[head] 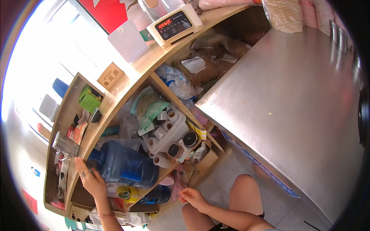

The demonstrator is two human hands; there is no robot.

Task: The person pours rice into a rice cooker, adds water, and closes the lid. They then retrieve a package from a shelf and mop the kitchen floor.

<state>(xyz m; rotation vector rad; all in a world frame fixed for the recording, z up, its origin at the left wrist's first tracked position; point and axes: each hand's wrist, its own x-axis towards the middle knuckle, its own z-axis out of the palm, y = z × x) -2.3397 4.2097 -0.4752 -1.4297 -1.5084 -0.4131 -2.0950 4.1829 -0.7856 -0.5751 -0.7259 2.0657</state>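
Observation:
My left hand [92,182] is at the edge of the curved wooden counter [114,108], fingers stretched out and thumb apart, with nothing held. Near its fingertips stands a clear jug [66,144] with a metal clasp. A large blue water bottle [127,166] lies on its side on the shelf to the right of this hand. My right hand [195,198], fingers curled, is low in front of the shelves and above my knee. Its fingertips are close to a pink plastic bag [177,184]; whether they grip it cannot be seen.
A white basket [170,140] holds several paper rolls, with two dark-lidded jars [190,139] beside it. Yellow tape [124,192] lies below the bottle. The steel table [277,95] has a corner jutting towards the shelves. An appliance with a lit display [175,26] stands on the counter.

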